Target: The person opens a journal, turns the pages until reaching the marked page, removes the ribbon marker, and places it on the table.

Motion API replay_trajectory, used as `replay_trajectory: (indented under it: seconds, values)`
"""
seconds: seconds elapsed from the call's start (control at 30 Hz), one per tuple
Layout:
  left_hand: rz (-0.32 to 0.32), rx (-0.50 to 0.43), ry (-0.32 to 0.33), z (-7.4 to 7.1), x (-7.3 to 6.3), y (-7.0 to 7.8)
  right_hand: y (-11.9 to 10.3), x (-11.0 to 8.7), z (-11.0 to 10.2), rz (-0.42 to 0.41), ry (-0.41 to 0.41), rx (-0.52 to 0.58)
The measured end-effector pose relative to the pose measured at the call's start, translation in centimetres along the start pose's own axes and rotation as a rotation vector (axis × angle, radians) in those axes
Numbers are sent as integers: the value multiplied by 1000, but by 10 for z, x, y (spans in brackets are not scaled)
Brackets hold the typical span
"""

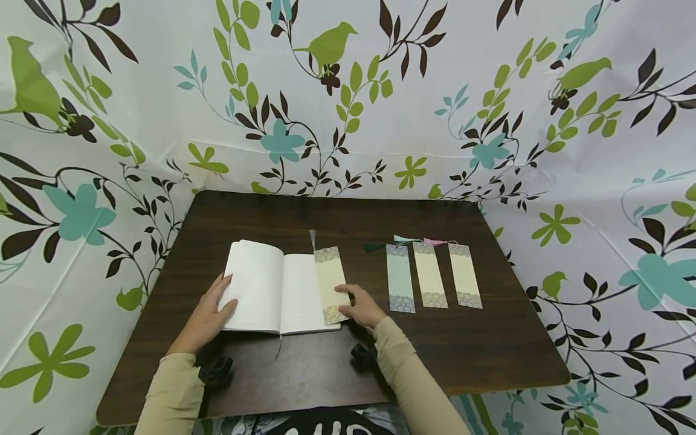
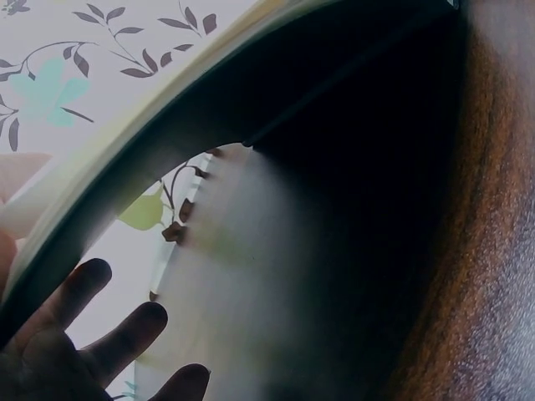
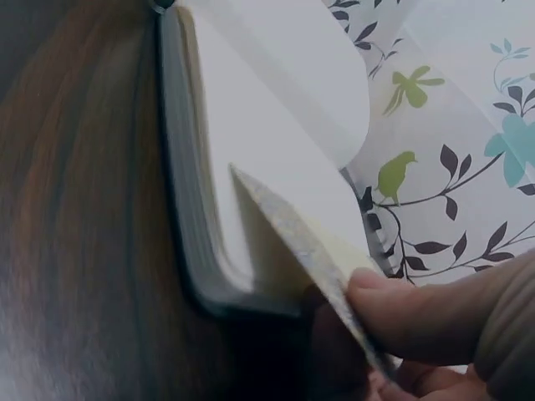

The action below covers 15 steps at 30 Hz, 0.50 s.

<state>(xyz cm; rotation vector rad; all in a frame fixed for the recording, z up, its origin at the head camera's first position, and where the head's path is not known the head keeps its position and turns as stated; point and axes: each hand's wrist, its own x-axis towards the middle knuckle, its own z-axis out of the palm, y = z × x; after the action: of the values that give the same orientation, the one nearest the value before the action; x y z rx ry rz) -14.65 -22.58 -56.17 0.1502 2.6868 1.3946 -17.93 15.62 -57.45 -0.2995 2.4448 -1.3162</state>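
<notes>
A notebook point(image 1: 252, 284) with blank-looking white and lined pages lies spread on the table, a thin ribbon hanging from its lower edge. My left hand point(image 1: 203, 314) grips its left half, thumb over the page; in the left wrist view the other fingers point(image 2: 138, 330) reach beneath the raised dark cover point(image 2: 125, 180). Over the right page is a cream bookmark point(image 1: 330, 281) with patterned ends and a grey tassel. My right hand point(image 1: 361, 305) pinches its right edge near the bottom. In the right wrist view, the bookmark point(image 3: 288, 225) tilts up from the page under my thumb point(image 3: 393, 305).
To the right on the dark wooden table point(image 1: 505, 350) lie three more tasselled bookmarks: a pale green one point(image 1: 400, 272), a cream one point(image 1: 429, 275) and another cream one point(image 1: 464, 275). A cloth point(image 1: 408, 145) printed with leaves and birds hangs behind and beside the table.
</notes>
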Motion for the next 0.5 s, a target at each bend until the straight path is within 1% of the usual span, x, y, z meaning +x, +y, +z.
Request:
replay_trajectory:
  seconds: [0.1, 0.23, 0.5]
  values:
    - [-6, 3, -4, 0, 1, 0, 4, 0, -2, -7, 46, 14]
    - [-7, 2, -4, 0, 0, 0, 10, -1, -6, 11, 96, 70]
    - [12, -14, 6, 0, -2, 2, 20, -4, -16, 73, 149, 110]
